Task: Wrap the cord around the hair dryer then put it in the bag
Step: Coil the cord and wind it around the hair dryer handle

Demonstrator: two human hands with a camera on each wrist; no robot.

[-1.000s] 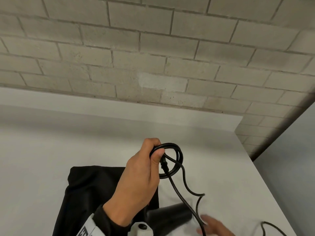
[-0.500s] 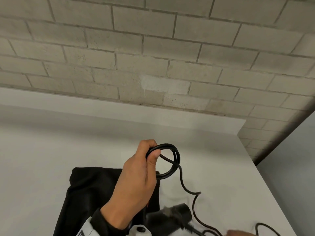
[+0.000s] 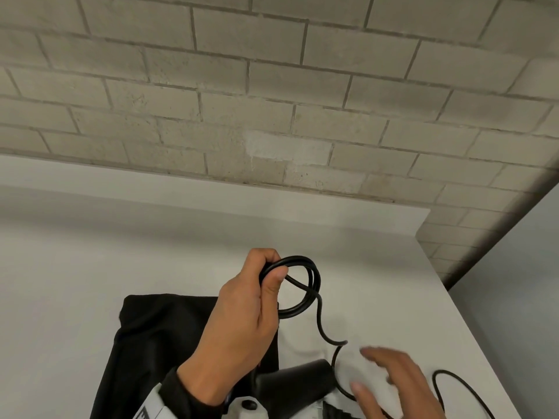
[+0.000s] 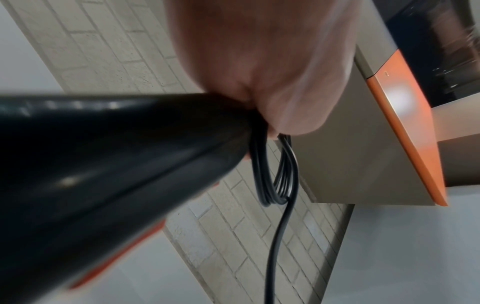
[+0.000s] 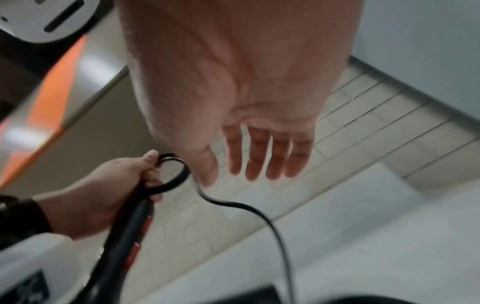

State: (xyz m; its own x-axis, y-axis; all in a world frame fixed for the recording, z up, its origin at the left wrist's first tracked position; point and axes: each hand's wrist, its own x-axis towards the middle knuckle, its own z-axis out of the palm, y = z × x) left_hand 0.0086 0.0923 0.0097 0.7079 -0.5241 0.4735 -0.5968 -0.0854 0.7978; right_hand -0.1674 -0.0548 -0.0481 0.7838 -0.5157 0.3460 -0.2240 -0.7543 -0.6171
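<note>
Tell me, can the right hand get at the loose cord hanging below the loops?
Probably yes. The right hand is open and empty, with the cord trailing from the left hand just beside its fingers; nothing visible lies between.

Black dryer, looped cord, bag

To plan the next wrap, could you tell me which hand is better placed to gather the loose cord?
Probably the right hand: it is open and beside the slack cord on the table. The left hand already grips the hair dryer handle and coils.
</note>
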